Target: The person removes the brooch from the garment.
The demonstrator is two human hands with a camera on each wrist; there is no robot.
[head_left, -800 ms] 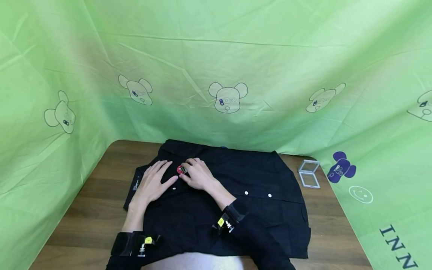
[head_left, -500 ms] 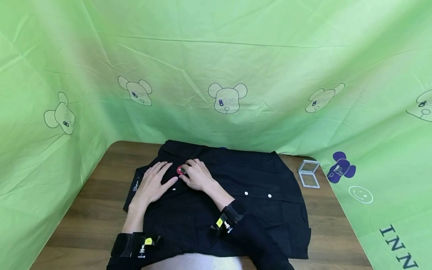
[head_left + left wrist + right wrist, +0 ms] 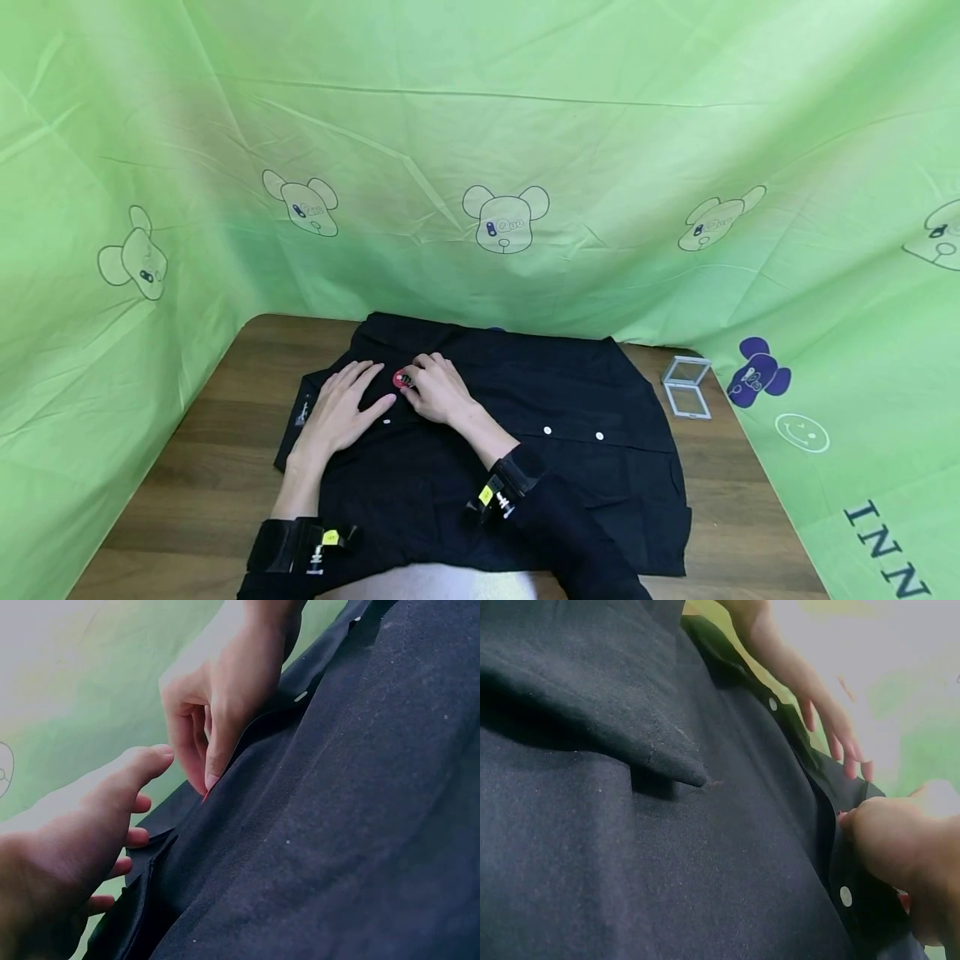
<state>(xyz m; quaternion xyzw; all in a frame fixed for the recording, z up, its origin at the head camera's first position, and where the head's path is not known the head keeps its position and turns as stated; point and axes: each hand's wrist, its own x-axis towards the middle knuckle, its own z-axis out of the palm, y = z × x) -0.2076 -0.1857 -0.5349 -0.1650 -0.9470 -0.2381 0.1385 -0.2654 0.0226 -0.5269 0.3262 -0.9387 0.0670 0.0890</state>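
Note:
A black shirt [image 3: 517, 375] with white buttons lies spread over the wooden table. On its left part sits a small round red badge [image 3: 398, 379] with a dark and white design. My right hand [image 3: 442, 393] pinches the badge between thumb and fingertips and covers its right side. In the left wrist view, a sliver of the red badge [image 3: 205, 796] shows under the fingertips, right at the cloth. My left hand [image 3: 337, 410] rests on the shirt beside the badge, fingers spread and thumb pointing toward it.
A small clear case [image 3: 686, 398] with a pale frame stands with its lid up at the table's right. A dark label [image 3: 303, 410] shows on the shirt at the left. Green printed cloth [image 3: 506, 125] hangs behind and along the sides of the wooden table [image 3: 720, 517].
The right hand's fingers have shifted very slightly at the badge, with the thumb drawn in a little closer. The left hand keeps its place on the shirt.

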